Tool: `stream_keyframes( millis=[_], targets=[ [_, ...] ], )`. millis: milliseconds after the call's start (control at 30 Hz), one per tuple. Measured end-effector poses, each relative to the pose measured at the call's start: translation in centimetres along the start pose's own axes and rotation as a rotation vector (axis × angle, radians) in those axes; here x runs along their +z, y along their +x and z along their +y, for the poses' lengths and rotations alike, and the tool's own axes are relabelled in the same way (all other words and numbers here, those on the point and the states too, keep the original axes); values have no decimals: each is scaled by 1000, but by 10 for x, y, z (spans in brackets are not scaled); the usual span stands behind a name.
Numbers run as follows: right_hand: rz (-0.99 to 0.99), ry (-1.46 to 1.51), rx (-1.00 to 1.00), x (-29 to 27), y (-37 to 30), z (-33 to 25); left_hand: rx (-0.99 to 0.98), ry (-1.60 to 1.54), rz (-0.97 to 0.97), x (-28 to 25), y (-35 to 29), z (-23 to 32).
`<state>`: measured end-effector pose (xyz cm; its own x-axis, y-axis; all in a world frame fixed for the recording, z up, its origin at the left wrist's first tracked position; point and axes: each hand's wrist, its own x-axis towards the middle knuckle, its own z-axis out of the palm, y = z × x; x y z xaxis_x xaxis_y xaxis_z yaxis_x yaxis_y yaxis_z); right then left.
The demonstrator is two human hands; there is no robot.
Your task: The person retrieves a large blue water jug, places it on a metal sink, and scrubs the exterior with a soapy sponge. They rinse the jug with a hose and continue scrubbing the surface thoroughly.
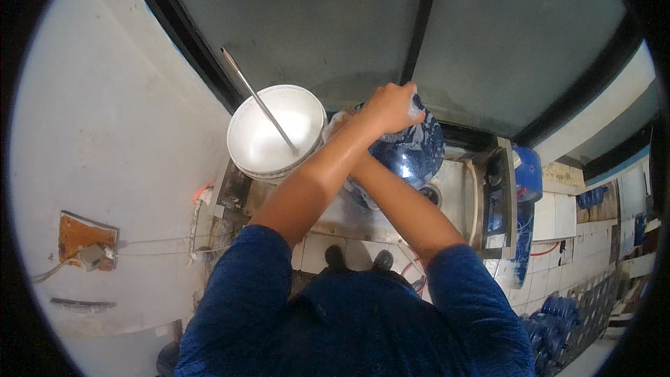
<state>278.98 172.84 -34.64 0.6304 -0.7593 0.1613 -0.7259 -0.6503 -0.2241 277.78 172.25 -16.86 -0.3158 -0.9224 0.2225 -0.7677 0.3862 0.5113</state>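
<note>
A round, glossy blue water jug (412, 157), streaked with white suds, lies in the metal sink (342, 222). My forearms are crossed, the left passing over the right. Curled at the jug's far upper side is my left hand (393, 109), with foam at its fingers; what it grips is hidden. My right hand (338, 124) reaches to the jug's left side, soapy and mostly covered by my left forearm, so its fingers do not show.
Left of the jug stands a white bucket (241, 132) with a metal rod (258, 98) leaning in it. A pale hose (474, 202) runs along the sink's right side. Dark-framed glass panels (516, 42) rise behind. Several blue jugs (555, 324) stand at the lower right.
</note>
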Motion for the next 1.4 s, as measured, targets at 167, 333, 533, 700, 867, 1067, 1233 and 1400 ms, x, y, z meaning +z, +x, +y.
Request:
stream_keyframes(
  millis=[167, 333, 533, 700, 867, 1067, 1233, 1400],
  targets=[
    [-26, -370, -146, 33, -24, -18, -10, -58, -13, -3, -5, -6],
    [213, -269, -500, -77, -154, 15, 12, -40, 0, 0, -6, -2],
    [667, 77, 147, -83, -178, 104, 27, -22, 35, 9, -2, -6],
    [645, -56, 452, -76, -96, 168, 16, -13, 22, 7, 3, 0],
    [824, 471, 537, -99, -83, 90, 29, -18, 31, -3, 0, 0],
    [417, -44, 368, -127, -176, 55, 70, -16, 71, 5, -5, -2],
    [491, -19, 685, -125, -129, 136, 90, -38, 115, 15, -2, -5],
    [666, 374, 533, -130, -93, 132, 43, -9, 119, 8, -1, -7]
  ],
)
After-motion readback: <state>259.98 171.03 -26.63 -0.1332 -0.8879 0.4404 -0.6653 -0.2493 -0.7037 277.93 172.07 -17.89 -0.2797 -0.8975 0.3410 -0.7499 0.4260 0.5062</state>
